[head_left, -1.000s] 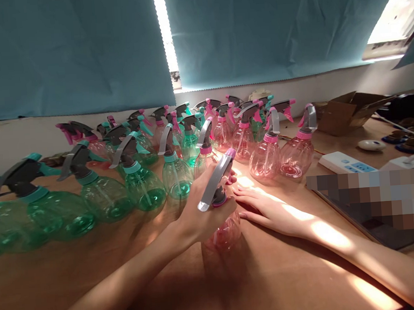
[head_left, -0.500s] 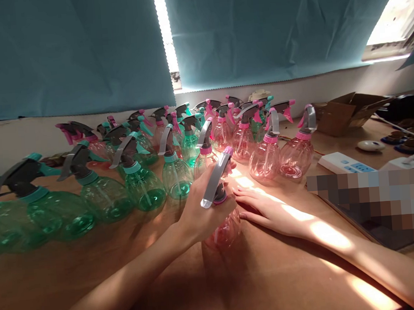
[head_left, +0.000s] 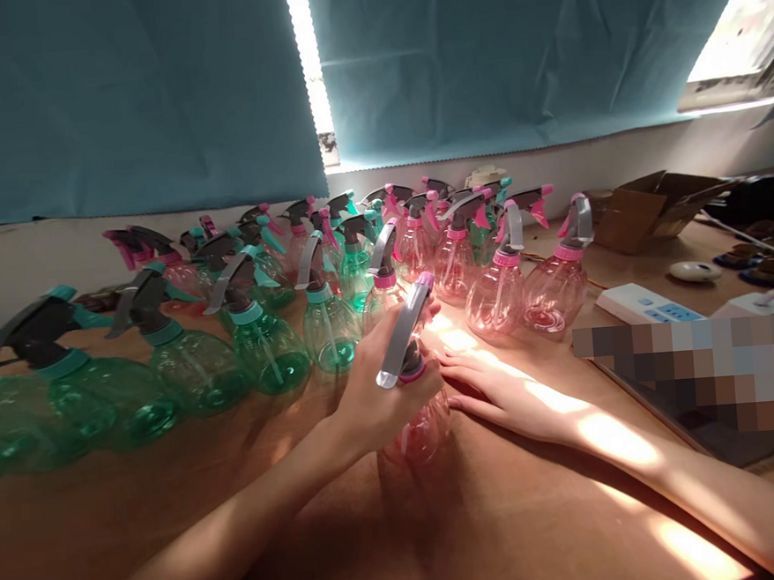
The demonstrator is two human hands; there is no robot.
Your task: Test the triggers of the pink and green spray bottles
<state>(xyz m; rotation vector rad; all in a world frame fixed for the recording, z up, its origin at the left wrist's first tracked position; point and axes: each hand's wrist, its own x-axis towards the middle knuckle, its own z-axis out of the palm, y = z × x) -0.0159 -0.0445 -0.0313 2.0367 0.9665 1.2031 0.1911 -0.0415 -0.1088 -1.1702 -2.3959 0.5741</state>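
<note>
Gripping status: your left hand (head_left: 374, 397) is closed around the neck of the pink spray bottle (head_left: 429, 430), with the fingers curled over the pink collar just under the spray head. The back of the hand faces you. The fingertips show past the far side of the grey trigger (head_left: 400, 338).

Bottle position: it stands upright on the table (head_left: 484, 539), near the middle of the view. It sits in front of the bottle rows and apart from them. The trigger lever slants up and away from you, with the pink nozzle tip at its top end.

Your right hand (head_left: 500, 392) lies flat on the table, palm down, fingers straight and slightly spread, just right of the bottle. It holds nothing. The fingertips point at the bottle's shoulder, and I can't tell whether they touch it or stop just short. A stripe of sunlight runs across that hand and forearm.

Background:
- Green bottles (head_left: 265, 351) with teal collars run in a row off to your left.
- Pink bottles (head_left: 500, 300) stand behind and to the right of the one you hold.
- More bottles of both colours are packed behind those, near the wall.
- A white power strip (head_left: 646, 304) lies on the table at right.
- An open cardboard box (head_left: 652, 205) sits beyond the power strip.
- A blue curtain (head_left: 477, 54) hangs above, with daylight showing at its gaps.
</note>
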